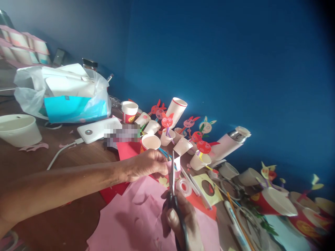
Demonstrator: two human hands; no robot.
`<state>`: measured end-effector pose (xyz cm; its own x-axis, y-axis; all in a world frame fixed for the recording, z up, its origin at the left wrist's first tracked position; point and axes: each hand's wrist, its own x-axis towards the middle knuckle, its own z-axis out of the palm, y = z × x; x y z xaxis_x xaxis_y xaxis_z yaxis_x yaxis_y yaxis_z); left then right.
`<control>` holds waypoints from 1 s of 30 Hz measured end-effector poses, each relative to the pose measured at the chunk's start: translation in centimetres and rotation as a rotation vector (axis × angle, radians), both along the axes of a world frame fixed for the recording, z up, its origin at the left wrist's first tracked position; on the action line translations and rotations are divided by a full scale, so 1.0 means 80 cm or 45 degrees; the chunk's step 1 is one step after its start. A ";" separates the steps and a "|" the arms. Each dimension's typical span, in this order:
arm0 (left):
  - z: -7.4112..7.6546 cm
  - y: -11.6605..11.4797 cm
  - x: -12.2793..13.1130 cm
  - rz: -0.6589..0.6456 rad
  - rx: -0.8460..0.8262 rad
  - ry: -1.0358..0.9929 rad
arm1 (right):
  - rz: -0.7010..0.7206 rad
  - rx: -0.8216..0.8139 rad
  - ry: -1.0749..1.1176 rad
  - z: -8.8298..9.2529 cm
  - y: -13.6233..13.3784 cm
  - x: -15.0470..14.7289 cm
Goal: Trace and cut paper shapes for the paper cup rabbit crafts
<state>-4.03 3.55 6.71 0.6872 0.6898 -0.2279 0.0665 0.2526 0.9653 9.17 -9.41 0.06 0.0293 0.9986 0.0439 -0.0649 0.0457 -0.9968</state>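
Note:
My left hand (150, 164) pinches a small piece of pink paper (177, 168) between thumb and fingertips. In my right hand (187, 219) are scissors (172, 181) with black handles, their blades pointing up and away from me. The blades stand right at the pink piece; whether they touch it I cannot tell. Under both hands lie larger pink paper sheets (141, 216), with cut notches along their edges. A roll of clear tape (184, 187) rests just beyond my right hand. A white paper cup (151, 142) stands beyond my left hand.
Several small cups hold paper rabbit faces on sticks, such as a red one (203, 146), along the blue wall. A pink thermos (227, 144) leans there. At left are a white power bank (96, 131) with cable, a plastic bag (31, 85) and a large white cup (21, 130).

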 end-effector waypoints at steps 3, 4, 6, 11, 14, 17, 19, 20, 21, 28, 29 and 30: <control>0.000 0.000 0.000 -0.005 -0.008 -0.004 | -0.013 0.004 -0.002 0.000 0.000 0.000; 0.000 0.000 -0.001 -0.004 -0.009 -0.002 | -0.013 0.004 0.002 0.000 0.000 0.000; 0.000 0.001 -0.002 -0.014 -0.004 0.006 | 0.005 -0.010 0.039 0.000 0.001 -0.001; -0.001 0.003 -0.004 -0.083 0.030 -0.002 | 0.033 -0.029 0.083 -0.001 0.002 0.000; -0.001 0.003 -0.005 -0.103 0.028 -0.015 | 0.035 -0.030 0.098 -0.001 0.002 0.000; 0.000 0.004 -0.006 -0.113 0.024 -0.020 | 0.016 -0.042 0.096 0.002 0.001 -0.001; 0.001 0.006 -0.007 -0.132 0.026 -0.024 | -0.004 -0.062 0.080 0.005 -0.001 -0.002; 0.001 0.007 -0.007 -0.145 0.029 -0.027 | -0.011 -0.066 0.067 0.006 -0.001 -0.002; 0.002 0.008 -0.008 -0.160 0.032 -0.029 | -0.016 -0.065 0.050 0.007 -0.001 -0.003; 0.001 0.010 -0.009 -0.184 0.044 0.001 | 0.006 -0.033 0.064 0.005 0.000 -0.002; 0.001 0.009 -0.009 -0.172 0.041 0.002 | 0.011 -0.032 0.070 0.005 0.001 -0.002; 0.001 0.009 -0.009 -0.159 0.035 0.001 | 0.011 -0.031 0.069 0.005 0.001 -0.001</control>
